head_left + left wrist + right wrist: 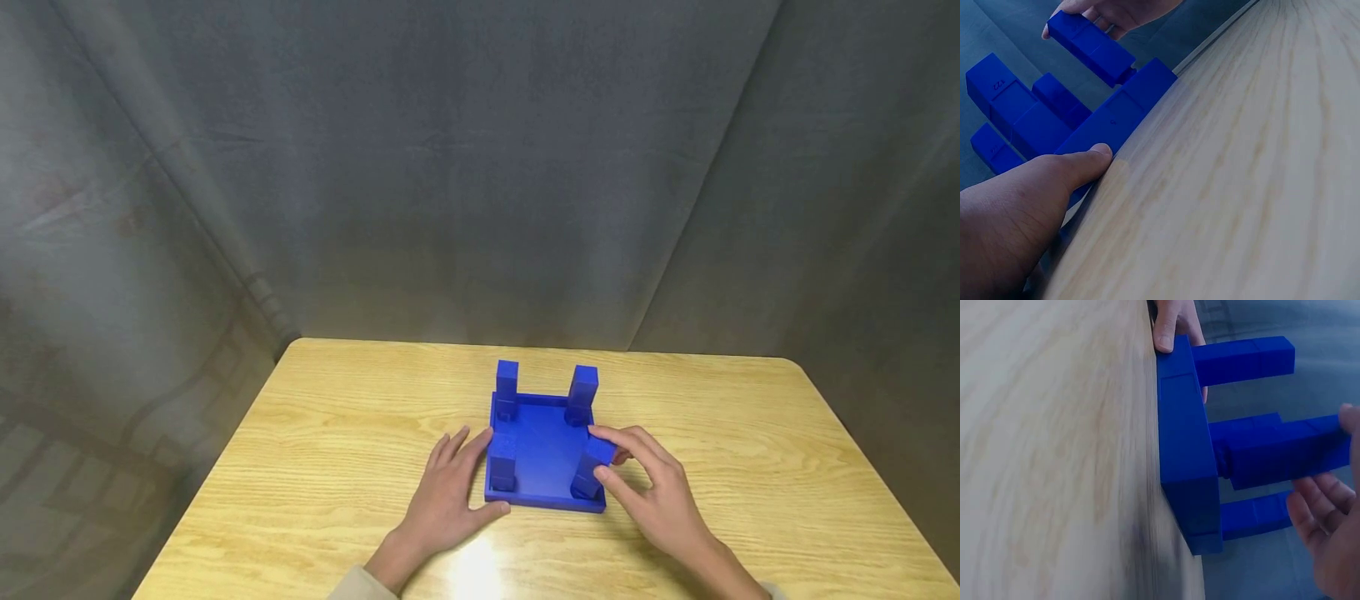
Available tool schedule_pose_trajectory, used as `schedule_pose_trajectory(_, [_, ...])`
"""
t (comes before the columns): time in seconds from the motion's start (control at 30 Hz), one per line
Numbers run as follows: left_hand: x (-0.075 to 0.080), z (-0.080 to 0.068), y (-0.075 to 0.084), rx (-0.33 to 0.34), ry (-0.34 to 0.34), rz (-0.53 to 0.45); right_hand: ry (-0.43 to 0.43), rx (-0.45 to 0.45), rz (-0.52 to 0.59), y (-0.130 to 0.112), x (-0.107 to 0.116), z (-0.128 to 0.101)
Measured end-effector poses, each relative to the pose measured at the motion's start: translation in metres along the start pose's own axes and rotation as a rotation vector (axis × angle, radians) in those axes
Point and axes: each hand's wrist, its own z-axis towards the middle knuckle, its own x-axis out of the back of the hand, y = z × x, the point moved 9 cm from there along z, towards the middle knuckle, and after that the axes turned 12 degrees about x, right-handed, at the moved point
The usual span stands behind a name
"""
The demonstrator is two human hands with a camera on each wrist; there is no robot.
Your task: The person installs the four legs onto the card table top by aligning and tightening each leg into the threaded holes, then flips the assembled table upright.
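A blue square base with a raised rim lies on the wooden table, like a small upturned tabletop. At each corner stands a blue square leg. My right hand pinches the near right leg by its upper end, between thumb and fingers. That leg tilts, and a narrow peg shows in a gap between it and the base. My left hand spreads round the base's near left corner, its thumb against the front side and its fingers along the left side, beside the near left leg.
The far left leg is upright and the far right leg leans slightly outward. Light wood table surrounds the base. A grey curtain hangs behind the table and at its sides.
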Motion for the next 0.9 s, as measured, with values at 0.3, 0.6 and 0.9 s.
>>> schedule_pose_trajectory(0.3, [-0.0011,-0.0001,-0.0009,0.004,-0.005,-0.004,0.010,0.004,0.045,0.0007,-0.0006,-0.0013])
schedule_pose_trajectory(0.6, [-0.0007,0.0000,-0.0008,0.001,0.001,0.003,0.090,-0.058,0.023,0.0054,0.0032,-0.0062])
schedule_pose_trajectory(0.9, [-0.0011,-0.0009,-0.0025,0.012,-0.012,-0.001,0.030,0.004,-0.006,0.0000,0.0007,-0.0008])
